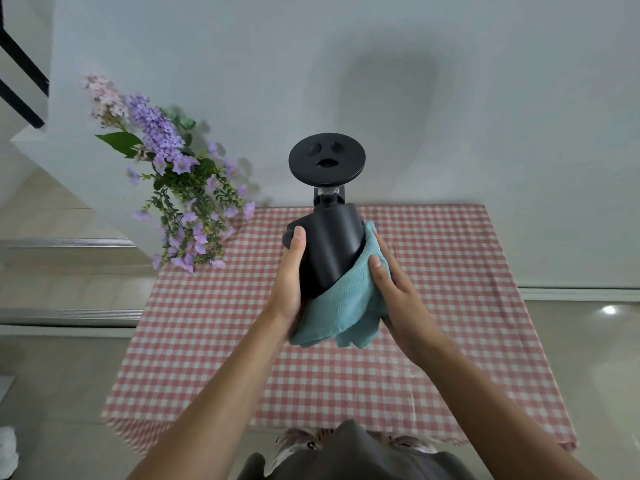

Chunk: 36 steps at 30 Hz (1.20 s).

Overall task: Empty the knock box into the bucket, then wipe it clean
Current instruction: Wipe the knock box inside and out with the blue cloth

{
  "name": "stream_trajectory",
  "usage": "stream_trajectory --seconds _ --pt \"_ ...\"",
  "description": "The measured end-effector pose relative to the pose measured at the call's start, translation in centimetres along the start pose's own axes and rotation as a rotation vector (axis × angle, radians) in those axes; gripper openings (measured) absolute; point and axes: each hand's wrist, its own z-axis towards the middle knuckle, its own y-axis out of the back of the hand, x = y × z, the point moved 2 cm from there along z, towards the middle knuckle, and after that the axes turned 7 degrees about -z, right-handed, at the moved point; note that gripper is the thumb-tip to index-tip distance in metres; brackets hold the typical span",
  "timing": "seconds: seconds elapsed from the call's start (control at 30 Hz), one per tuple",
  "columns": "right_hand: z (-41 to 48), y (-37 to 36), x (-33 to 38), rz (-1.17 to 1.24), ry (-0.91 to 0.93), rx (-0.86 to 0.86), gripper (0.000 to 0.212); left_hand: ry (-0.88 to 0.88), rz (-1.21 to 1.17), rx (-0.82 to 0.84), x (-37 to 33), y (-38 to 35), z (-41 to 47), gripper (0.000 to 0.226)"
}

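**Knock box held mid-frame, cloth pressed to its side**

Held above the checked surface (450, 306) at frame centre: black knock box (329, 251), tilted. Left hand (291, 271), grip clasped around its left side, thumb on top. Right hand (388, 275), grip closed on a teal cloth (346, 306) pressed against the right and lower wall. Behind, upper centre: black round stand (326, 163). Upper left: purple flowers (173, 174).

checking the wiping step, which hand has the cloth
The right hand presses the blue cloth against the black knock box; the left hand grips the box bare.
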Motion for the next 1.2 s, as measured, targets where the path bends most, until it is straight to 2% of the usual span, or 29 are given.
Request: stream_trajectory --seconds 0.1,0.23,0.37,0.53,0.6,0.67,0.73,0.83,0.9,1.03,1.2 --pt "-0.2 0.5 0.1 0.093 -0.05 0.052 0.044 0.021 -0.065 0.068 0.1 1.0 0.0 0.076" --pt "-0.2 0.9 0.4 0.101 -0.038 0.045 0.047 0.008 -0.071 0.068 -0.1 0.9 0.0 0.075" --pt "-0.6 -0.2 0.9 -0.091 0.161 -0.113 0.046 -0.077 0.111 -0.001 0.0 -0.3 -0.1 0.081" --pt "-1.2 -1.7 1.3 -0.346 0.308 -0.26 0.056 -0.273 0.31 -0.112 0.4 -1.4 0.1 0.064" --pt "-1.4 -2.3 1.5 -0.446 0.371 -0.324 0.061 -0.319 0.38 -0.141 0.9 -1.9 0.0 0.049" --pt "-1.3 -2.6 1.9 -0.58 0.422 -0.373 0.061 -0.32 0.347 -0.128 1.6 -2.3 -0.2 0.036" --pt "-1.0 -2.2 2.0 -0.697 0.466 -0.391 0.055 -0.302 0.247 -0.102 1.9 -2.3 0.0 0.043" --pt "-0.7 -1.4 1.7 -0.51 0.42 -0.36 0.051 -0.254 0.136 -0.08 2.1 -1.5 0.9 0.075" --pt "-0.9 -1.5 1.8 -0.417 0.407 -0.329 0.05 -0.169 0.077 -0.052 2.3 -1.5 1.2 0.084" --pt "-1.2 -2.2 1.8 -0.402 0.432 -0.318 0.05 -0.067 -0.155 -0.068 1.4 -2.1 0.6 0.075" --pt "-1.5 -1.7 0.8 -0.166 0.387 -0.437 0.05 -0.076 -0.104 -0.16 1.1 -1.6 0.7 0.081"
